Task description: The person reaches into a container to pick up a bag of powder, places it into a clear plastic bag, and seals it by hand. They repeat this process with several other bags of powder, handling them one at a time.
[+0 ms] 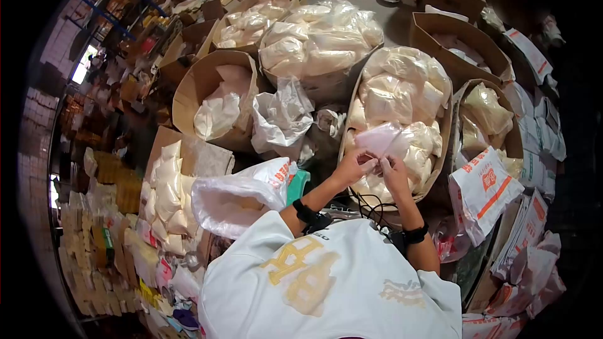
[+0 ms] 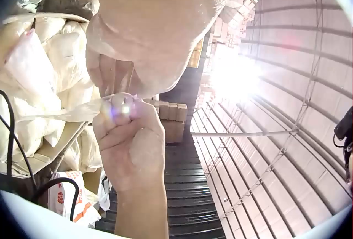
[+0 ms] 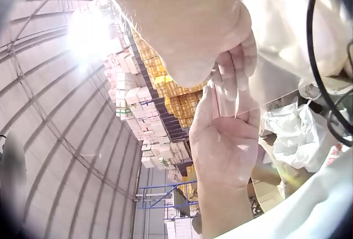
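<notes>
A clear plastic zip bag with a pinkish tint is stretched out in front of the person, over the packed box. My left hand pinches its near edge from the left, and my right hand pinches the same edge close beside it. In the right wrist view a thin red line runs along the mouth of the zip bag, by the fingers. The left wrist view has the right hand with fingertips curled at the bag's edge; the near hand's palm hides part of the grip.
Below the hands stands a large carton heaped with cream-filled clear bags. Another heaped container is behind it. An open white sack sits at the left, and a printed white sack hangs at the right. Black cables loop near the wrists.
</notes>
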`<state>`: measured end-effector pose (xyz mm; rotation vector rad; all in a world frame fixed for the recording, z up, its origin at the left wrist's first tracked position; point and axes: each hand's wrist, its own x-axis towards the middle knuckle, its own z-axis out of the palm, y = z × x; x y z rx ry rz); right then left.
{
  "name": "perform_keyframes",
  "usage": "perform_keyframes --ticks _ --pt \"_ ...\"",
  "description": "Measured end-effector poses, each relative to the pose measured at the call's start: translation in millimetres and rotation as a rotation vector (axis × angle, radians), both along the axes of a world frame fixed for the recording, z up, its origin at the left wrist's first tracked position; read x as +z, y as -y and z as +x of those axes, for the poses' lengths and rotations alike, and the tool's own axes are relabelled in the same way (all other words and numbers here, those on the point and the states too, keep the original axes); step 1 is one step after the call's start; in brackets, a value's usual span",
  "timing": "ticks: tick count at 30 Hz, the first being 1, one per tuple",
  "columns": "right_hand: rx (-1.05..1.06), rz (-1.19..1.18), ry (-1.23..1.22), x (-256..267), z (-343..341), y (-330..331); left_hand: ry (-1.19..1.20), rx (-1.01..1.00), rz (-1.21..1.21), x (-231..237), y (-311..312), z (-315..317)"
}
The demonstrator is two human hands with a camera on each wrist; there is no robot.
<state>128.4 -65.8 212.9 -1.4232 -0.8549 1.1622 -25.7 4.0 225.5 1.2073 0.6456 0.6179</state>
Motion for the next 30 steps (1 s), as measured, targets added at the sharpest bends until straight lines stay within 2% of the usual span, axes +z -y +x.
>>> perform_keyframes --ticks 9,12,16,18,19,20,21,22,23,27,30 --pt "-0.011 0.016 0.015 2 -6 -2 0.034 0.022 -0.092 3 3 -2" --pt "-0.009 0.036 0.023 -1 -6 0 -0.008 0.043 -0.045 19 7 -2" --pt "-0.036 0.075 0.057 -2 -7 3 -0.066 0.034 -0.004 15 4 0" --pt "-0.046 0.170 0.080 3 -9 6 -0.105 0.076 -0.002 22 7 4" --pt "-0.067 0.154 0.007 13 -11 10 -0.131 0.060 -0.016 22 7 6" --pt "-0.056 0.118 0.173 11 -7 9 -0.121 0.068 -0.046 39 10 7" --pt "-0.085 0.123 0.148 36 -10 14 -0.092 0.043 -0.059 35 9 8" --pt "-0.079 0.114 0.319 51 -5 20 -0.058 0.023 -0.012 28 7 8" --pt "-0.106 0.182 0.259 15 -3 17 -0.098 0.005 0.032 27 6 9" --pt "-0.066 0.214 0.150 28 0 28 -0.060 -0.004 0.052 24 4 16" --pt "-0.057 0.192 0.162 39 1 36 -0.122 0.003 0.053 22 -2 20"
